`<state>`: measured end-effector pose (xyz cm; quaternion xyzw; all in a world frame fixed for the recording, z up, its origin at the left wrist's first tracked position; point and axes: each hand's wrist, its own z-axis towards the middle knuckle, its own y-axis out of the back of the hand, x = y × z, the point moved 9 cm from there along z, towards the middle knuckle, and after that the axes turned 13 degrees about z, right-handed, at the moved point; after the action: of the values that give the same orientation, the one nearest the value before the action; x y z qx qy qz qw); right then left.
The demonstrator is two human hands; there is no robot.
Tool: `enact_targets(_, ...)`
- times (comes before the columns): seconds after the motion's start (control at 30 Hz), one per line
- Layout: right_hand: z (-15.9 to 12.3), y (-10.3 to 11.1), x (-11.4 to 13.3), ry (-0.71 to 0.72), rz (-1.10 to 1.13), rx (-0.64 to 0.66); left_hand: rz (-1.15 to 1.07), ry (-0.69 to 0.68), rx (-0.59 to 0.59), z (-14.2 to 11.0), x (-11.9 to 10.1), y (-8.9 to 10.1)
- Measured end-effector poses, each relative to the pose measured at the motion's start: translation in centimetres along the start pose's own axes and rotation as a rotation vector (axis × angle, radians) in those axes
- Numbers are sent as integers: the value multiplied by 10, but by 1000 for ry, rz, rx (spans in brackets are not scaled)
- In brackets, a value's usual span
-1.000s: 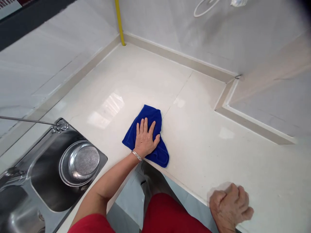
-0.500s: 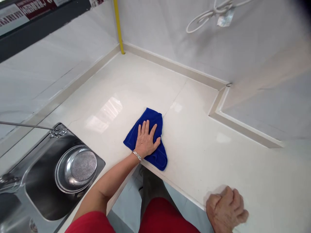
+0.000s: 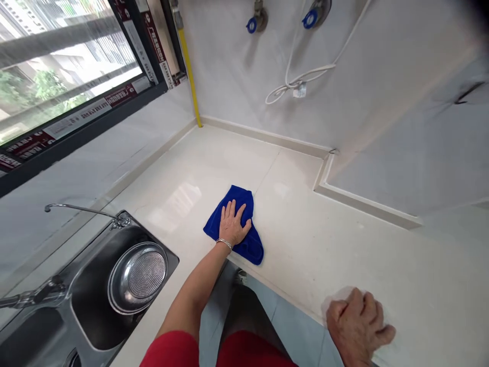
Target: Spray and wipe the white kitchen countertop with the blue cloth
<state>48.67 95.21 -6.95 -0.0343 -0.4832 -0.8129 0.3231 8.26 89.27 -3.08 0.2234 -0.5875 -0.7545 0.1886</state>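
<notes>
"Grips?"
"I see the left hand (image 3: 232, 225) flat, fingers spread, blue cloth (image 3: 249, 246) beneath; right hand (image 3: 356, 322) curled, contents unclear."
"Risk?"
"If I pull wristward, cloth could slip off the counter edge (image 3: 280, 289)."

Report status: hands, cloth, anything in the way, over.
Left hand flat on blue cloth. Right hand curled, resting on counter. Cloth lying near counter's front edge. Metal sink to the left, apart from cloth.

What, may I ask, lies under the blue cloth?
Pale counter shows beside the blue cloth; the left hand rests on top; whatever lies directly beneath is hidden.
</notes>
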Motion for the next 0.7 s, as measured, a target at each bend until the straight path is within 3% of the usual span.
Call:
enact_targets(0.1,1,1,3,-4,-20,-12,-4,14,0,1,0,1)
enact_targets(0.47,9,7,7,-92,-104,136,-67,12,31,2,-4,-5)
enact_targets(0.7,9,9,4,-99,-90,128,-66,8,43,1,-6,-1)
